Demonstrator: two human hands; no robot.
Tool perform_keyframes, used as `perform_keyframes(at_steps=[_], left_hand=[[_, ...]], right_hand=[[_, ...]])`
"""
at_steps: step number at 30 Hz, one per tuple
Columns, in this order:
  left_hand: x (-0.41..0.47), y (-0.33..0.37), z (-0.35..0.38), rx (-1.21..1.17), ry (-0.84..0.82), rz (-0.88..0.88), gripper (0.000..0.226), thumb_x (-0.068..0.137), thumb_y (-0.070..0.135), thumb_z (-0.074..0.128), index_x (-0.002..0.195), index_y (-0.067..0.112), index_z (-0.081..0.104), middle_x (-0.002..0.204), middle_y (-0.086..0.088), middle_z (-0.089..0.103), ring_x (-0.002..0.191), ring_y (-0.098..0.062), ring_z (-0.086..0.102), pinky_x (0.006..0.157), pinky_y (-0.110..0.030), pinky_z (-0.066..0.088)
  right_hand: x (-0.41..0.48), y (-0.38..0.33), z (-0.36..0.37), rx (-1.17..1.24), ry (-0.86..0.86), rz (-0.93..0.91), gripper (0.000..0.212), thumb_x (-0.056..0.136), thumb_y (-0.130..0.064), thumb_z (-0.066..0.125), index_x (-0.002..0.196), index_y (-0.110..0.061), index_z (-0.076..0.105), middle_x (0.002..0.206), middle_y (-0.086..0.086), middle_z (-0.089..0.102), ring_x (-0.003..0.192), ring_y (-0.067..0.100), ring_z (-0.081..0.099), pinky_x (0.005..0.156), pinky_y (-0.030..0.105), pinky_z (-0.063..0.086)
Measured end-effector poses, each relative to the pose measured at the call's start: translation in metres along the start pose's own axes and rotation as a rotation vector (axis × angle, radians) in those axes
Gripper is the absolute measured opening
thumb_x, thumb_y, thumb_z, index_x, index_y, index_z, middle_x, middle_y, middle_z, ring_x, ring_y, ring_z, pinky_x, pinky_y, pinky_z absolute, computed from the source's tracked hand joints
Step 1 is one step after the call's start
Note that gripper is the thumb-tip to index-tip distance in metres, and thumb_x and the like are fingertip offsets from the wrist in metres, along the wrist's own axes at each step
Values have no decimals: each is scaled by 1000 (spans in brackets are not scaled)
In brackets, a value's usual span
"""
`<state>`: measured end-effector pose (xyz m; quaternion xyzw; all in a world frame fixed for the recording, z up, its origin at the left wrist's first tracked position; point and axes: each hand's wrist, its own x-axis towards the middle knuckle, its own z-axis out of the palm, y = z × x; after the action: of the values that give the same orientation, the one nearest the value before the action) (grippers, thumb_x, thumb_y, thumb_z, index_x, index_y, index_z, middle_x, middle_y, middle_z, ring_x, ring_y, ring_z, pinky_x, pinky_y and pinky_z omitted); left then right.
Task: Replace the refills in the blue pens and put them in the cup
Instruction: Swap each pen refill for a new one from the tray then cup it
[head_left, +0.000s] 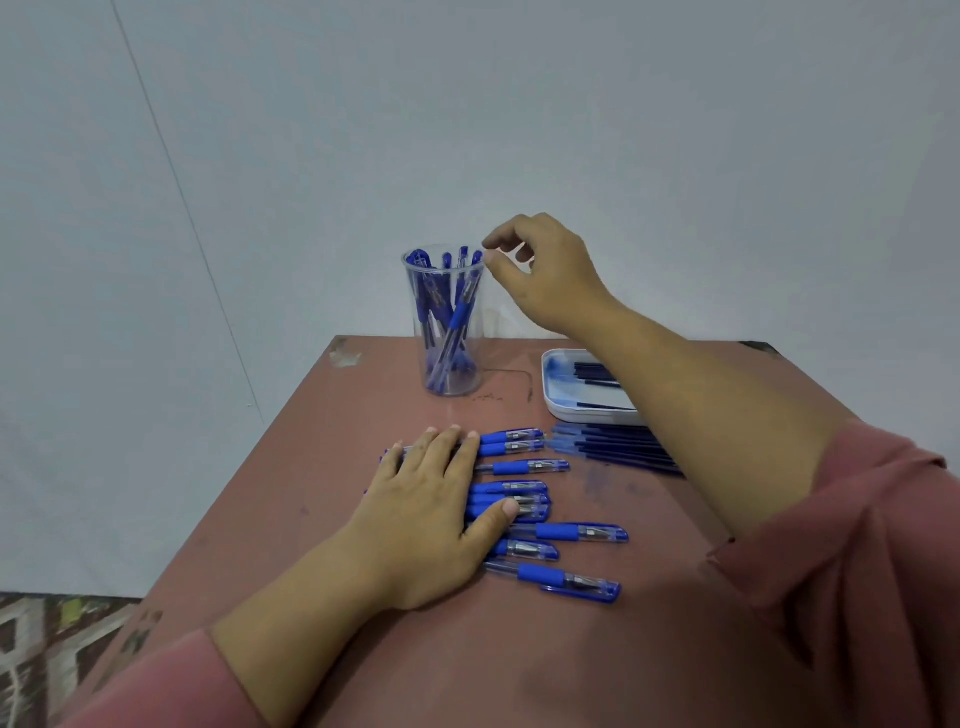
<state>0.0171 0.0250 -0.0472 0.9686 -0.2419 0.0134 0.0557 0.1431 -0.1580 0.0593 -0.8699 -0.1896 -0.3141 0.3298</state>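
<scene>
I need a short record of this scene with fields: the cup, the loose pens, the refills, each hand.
cup: clear, upright, holds blue pens
loose pens: row on the table
refills: some in white tray, pile beside it
left hand: flat, resting on loose pens
right hand: by cup rim, fingers loosely curled, nothing visibly held

No text, brand or number can be read; tiny marks on the blue pens before the cup are blurred.

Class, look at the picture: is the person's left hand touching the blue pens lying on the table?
Touching. The head view shows the left hand lying flat on the row of blue pens, covering their barrels.
</scene>
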Motion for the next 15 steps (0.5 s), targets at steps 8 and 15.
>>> perform_keyframes(at_steps=[8, 15], left_hand=[[0, -1, 2, -3, 14, 4, 102, 69, 76, -11, 156, 24, -1, 163, 3, 3, 149, -15, -1, 121, -40, 1], [0, 1, 0, -9, 17, -6, 101, 69, 75, -10, 155, 23, 1, 163, 3, 4, 149, -15, 1, 121, -39, 2]], right_hand=[[-84, 3, -40, -44, -302, 72, 9, 86, -29, 69, 93, -32, 66, 92, -17, 60, 82, -3, 53, 70, 7, 36], [-135, 12, -52, -174, -582, 52, 19, 84, -36, 70, 104, -35, 71, 96, -14, 59, 92, 2, 50, 81, 18, 40]])
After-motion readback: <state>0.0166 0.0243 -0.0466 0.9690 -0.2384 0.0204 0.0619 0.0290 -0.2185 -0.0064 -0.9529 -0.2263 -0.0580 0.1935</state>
